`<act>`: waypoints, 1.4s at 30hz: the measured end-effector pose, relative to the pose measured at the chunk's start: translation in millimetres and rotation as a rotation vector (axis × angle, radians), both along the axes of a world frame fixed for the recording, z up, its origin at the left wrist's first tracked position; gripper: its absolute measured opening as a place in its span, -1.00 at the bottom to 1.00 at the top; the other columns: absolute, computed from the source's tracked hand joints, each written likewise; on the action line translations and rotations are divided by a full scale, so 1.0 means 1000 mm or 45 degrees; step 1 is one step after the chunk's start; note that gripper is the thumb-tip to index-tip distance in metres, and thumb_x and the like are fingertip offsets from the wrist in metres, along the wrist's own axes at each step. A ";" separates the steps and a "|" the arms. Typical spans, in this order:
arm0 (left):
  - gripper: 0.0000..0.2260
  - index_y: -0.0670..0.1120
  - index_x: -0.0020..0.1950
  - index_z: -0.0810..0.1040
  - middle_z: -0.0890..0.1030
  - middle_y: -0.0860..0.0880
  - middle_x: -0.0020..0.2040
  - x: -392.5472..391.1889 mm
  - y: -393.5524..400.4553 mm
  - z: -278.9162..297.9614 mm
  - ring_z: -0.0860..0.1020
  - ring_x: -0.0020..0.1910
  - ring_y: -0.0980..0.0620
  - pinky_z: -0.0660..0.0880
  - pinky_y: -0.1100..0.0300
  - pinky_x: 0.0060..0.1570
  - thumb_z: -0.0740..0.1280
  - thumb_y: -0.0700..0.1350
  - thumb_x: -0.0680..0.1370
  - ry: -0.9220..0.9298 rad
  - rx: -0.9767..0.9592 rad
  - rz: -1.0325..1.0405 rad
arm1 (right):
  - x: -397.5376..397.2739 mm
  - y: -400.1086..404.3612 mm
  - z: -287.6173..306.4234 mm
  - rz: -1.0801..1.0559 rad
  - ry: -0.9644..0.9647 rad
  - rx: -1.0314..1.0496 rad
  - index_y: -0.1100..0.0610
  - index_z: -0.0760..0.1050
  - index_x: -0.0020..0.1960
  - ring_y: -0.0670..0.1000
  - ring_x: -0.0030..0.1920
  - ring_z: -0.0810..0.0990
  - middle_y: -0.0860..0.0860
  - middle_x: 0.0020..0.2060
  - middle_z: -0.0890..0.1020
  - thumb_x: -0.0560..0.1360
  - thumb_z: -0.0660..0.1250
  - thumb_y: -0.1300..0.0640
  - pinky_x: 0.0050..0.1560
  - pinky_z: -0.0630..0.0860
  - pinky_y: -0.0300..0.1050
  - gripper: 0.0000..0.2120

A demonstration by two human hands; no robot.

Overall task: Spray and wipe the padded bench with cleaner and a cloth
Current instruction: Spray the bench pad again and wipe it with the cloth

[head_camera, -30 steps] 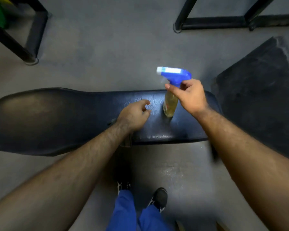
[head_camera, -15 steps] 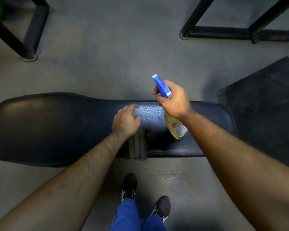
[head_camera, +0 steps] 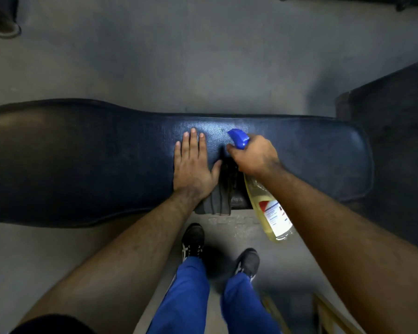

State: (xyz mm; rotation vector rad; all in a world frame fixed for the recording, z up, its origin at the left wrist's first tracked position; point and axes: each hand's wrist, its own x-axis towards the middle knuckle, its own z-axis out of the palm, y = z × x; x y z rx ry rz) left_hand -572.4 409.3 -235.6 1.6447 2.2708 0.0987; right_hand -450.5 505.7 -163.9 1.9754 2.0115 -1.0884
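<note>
A dark blue padded bench [head_camera: 87, 162] runs across the view from left to right. My left hand [head_camera: 193, 165] lies flat on its middle with straight fingers, and its wrist rests on a dark grey cloth [head_camera: 217, 198] that hangs over the near edge. My right hand [head_camera: 253, 155] grips the neck of a spray bottle [head_camera: 270, 208] with yellow liquid and a blue trigger head. The bottle is tilted, its nozzle over the bench top beside my left hand and its base toward me.
Grey floor lies in front of and behind the bench. A dark mat or platform [head_camera: 396, 131] sits at the right end. A black frame foot [head_camera: 3, 22] shows at the top left. My shoes [head_camera: 193, 239] stand close to the bench's near edge.
My right hand lifted the bottle off the bench, tipped it forward and brought it lower over the pad. My left hand went from curled to flat on the bench.
</note>
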 end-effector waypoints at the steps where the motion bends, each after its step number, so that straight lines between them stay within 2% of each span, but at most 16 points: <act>1: -0.27 -0.19 0.57 0.08 0.06 -0.22 0.58 0.001 0.000 0.001 0.01 0.57 -0.17 -0.04 -0.13 0.53 0.05 0.24 0.54 0.014 -0.014 0.006 | 0.000 -0.004 -0.001 0.011 -0.033 0.006 0.09 0.53 -0.10 0.22 0.00 0.65 0.14 -0.09 0.67 0.47 0.35 -0.22 0.00 0.57 -0.02 -0.65; 4: -0.29 -0.22 0.57 0.07 0.05 -0.25 0.58 0.012 0.008 0.009 0.00 0.57 -0.18 -0.08 -0.10 0.53 0.09 0.18 0.55 0.062 -0.075 0.031 | 0.007 -0.009 -0.005 0.018 -0.066 0.017 0.10 0.55 -0.07 0.23 0.02 0.64 0.13 -0.11 0.66 0.47 0.34 -0.26 -0.02 0.55 -0.02 -0.59; 7: -0.35 -0.24 0.56 0.06 0.06 -0.23 0.58 0.034 0.026 0.021 -0.03 0.58 -0.14 -0.13 -0.02 0.54 0.17 0.04 0.57 0.020 -0.071 -0.022 | 0.026 -0.010 -0.003 -0.058 0.047 -0.010 0.06 0.48 -0.14 0.21 -0.01 0.63 0.10 -0.15 0.64 0.46 0.37 -0.21 -0.07 0.50 -0.07 -0.67; 12: -0.45 -0.22 0.50 0.26 0.24 -0.22 0.53 0.084 0.042 0.022 0.11 0.56 -0.13 -0.05 0.01 0.54 0.22 -0.04 0.54 -0.104 0.009 -0.114 | 0.077 0.001 0.008 -0.195 0.039 0.086 0.05 0.53 -0.07 0.24 0.06 0.62 0.16 -0.04 0.67 0.49 0.38 -0.13 -0.03 0.49 -0.06 -0.76; 15: -0.41 -0.22 0.50 0.25 0.21 -0.24 0.54 0.119 0.055 0.016 0.11 0.55 -0.16 -0.05 0.01 0.54 0.21 0.00 0.53 -0.193 0.028 -0.183 | 0.108 0.019 0.008 -0.216 0.019 0.109 0.04 0.49 -0.11 0.25 0.08 0.61 0.18 -0.03 0.67 0.50 0.37 -0.11 -0.03 0.47 -0.07 -0.78; 18: -0.31 -0.24 0.56 0.10 0.06 -0.25 0.58 0.145 0.065 0.005 -0.01 0.57 -0.18 -0.10 -0.05 0.54 -0.06 0.12 0.51 -0.129 -0.003 -0.147 | 0.124 0.035 -0.001 -0.174 0.007 0.091 0.06 0.48 -0.15 0.25 0.05 0.62 0.18 -0.05 0.67 0.51 0.34 -0.11 -0.10 0.43 -0.11 -0.76; 20: -0.27 -0.24 0.57 0.05 0.02 -0.25 0.58 0.155 0.066 -0.004 -0.04 0.57 -0.19 -0.10 -0.09 0.53 -0.15 0.18 0.52 -0.005 -0.029 -0.113 | 0.131 0.042 -0.008 -0.153 0.006 0.077 0.09 0.47 -0.19 0.23 0.00 0.63 0.16 -0.10 0.66 0.50 0.33 -0.14 -0.15 0.38 -0.15 -0.70; 23: -0.31 -0.24 0.57 0.05 0.03 -0.27 0.58 0.167 0.070 -0.005 -0.03 0.57 -0.20 -0.08 -0.10 0.53 -0.02 0.17 0.56 0.060 -0.066 -0.038 | 0.147 0.047 -0.009 -0.166 0.040 0.004 0.08 0.42 -0.22 0.17 -0.09 0.59 0.08 -0.19 0.60 0.49 0.35 -0.17 -0.15 0.38 -0.15 -0.67; 26: -0.39 -0.24 0.55 0.10 0.09 -0.26 0.57 0.191 0.081 0.002 0.02 0.57 -0.18 -0.05 -0.06 0.54 0.12 0.04 0.59 0.003 -0.014 -0.073 | 0.173 0.049 -0.003 -0.200 0.086 -0.026 0.05 0.43 -0.20 0.15 -0.09 0.62 0.06 -0.17 0.65 0.46 0.36 -0.11 -0.08 0.52 -0.09 -0.75; 29: -0.43 -0.25 0.53 0.19 0.18 -0.25 0.55 0.231 0.092 0.003 0.11 0.55 -0.18 0.01 -0.05 0.54 0.07 -0.02 0.56 -0.137 0.068 -0.147 | 0.210 0.055 0.002 -0.307 0.070 0.019 0.06 0.41 -0.25 0.16 -0.12 0.67 0.05 -0.22 0.68 0.45 0.34 -0.08 0.00 0.59 -0.02 -0.75; 32: -0.37 -0.24 0.52 0.21 0.20 -0.26 0.54 0.270 0.101 -0.004 0.12 0.55 -0.20 0.01 -0.08 0.53 0.01 0.07 0.52 -0.175 0.074 -0.178 | 0.247 0.067 0.001 -0.394 0.015 0.061 0.10 0.44 -0.23 0.18 -0.08 0.68 0.09 -0.20 0.70 0.46 0.34 -0.10 0.02 0.60 -0.01 -0.72; 37: -0.33 -0.21 0.57 0.09 0.07 -0.26 0.57 0.291 0.101 -0.024 0.00 0.56 -0.22 -0.05 -0.17 0.52 0.01 0.20 0.60 0.096 -0.008 -0.203 | 0.281 0.081 -0.003 -0.484 -0.033 0.098 0.19 0.59 -0.08 0.20 0.00 0.67 0.17 -0.12 0.71 0.45 0.37 -0.11 0.06 0.61 0.02 -0.66; 42: -0.34 -0.21 0.56 0.13 0.10 -0.26 0.57 0.293 0.102 -0.023 0.03 0.56 -0.23 -0.02 -0.18 0.51 0.03 0.20 0.59 0.136 -0.002 -0.183 | 0.304 0.079 -0.006 -0.543 0.110 0.040 0.06 0.50 -0.24 0.19 -0.12 0.70 0.11 -0.21 0.71 0.39 0.37 -0.18 0.03 0.62 0.04 -0.70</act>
